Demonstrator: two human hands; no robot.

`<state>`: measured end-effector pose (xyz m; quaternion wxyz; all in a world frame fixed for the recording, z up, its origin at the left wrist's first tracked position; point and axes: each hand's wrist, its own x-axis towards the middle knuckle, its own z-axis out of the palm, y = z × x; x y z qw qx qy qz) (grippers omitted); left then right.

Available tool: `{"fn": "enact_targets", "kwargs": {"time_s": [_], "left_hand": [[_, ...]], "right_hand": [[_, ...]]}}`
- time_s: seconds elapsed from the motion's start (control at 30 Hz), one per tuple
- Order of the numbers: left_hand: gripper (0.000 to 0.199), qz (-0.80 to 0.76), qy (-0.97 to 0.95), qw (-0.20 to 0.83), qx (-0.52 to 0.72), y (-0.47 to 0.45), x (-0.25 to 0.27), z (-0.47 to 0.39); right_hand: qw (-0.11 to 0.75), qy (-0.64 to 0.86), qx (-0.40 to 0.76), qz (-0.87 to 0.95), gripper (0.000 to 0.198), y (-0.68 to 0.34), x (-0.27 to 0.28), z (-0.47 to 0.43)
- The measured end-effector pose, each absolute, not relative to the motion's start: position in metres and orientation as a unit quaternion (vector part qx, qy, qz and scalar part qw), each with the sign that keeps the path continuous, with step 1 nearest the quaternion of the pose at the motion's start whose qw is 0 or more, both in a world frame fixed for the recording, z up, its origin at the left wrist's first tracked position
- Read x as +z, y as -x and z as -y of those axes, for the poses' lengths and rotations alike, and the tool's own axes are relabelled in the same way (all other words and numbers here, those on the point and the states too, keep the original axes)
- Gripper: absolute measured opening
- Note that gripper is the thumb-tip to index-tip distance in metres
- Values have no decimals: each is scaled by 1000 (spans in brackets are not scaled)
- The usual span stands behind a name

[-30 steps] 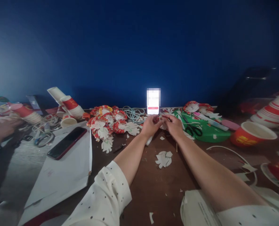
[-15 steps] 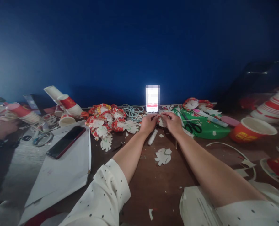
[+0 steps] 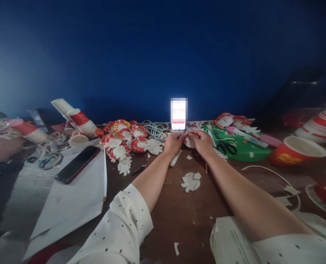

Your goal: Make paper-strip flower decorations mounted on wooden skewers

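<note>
My left hand (image 3: pixel 174 143) and my right hand (image 3: pixel 202 142) meet at the far side of the brown table, fingertips pinched close together. Between them is a small red and white paper piece (image 3: pixel 188 140), mostly covered by the fingers. Partly hidden beside my left wrist lies a white tube (image 3: pixel 175 159). Nearer to me rests a white paper cutout (image 3: pixel 191 182) with jagged, leaf-like edges. Left of my hands, red and white paper figures (image 3: pixel 118 141) are heaped with more white cutouts (image 3: pixel 124 165).
A lit phone (image 3: pixel 178 115) stands against the blue wall. On the right are black-handled scissors (image 3: pixel 226 148), a green sheet (image 3: pixel 246 154) and a red paper cup (image 3: pixel 296 152). A dark phone (image 3: pixel 77 164) lies on white board at left, near another person's hand (image 3: pixel 7 148).
Both hands stay pinched together in nearly the same place. My left hand and wrist now cover more of the white tube. The view has shifted slightly.
</note>
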<state>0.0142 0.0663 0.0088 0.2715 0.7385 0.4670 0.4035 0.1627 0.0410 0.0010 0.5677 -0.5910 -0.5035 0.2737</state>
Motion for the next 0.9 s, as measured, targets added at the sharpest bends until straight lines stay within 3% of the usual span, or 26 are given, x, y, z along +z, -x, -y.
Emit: {"fn": "enact_targets", "kwargs": {"time_s": [0.53, 0.9], "left_hand": [[14, -465, -710, 304, 433, -16, 4, -71], [17, -461, -736, 267, 418, -15, 3, -71]], "right_hand": [[555, 592, 293, 505, 25, -161, 6, -37], [534, 610, 303, 501, 26, -162, 6, -36]]}}
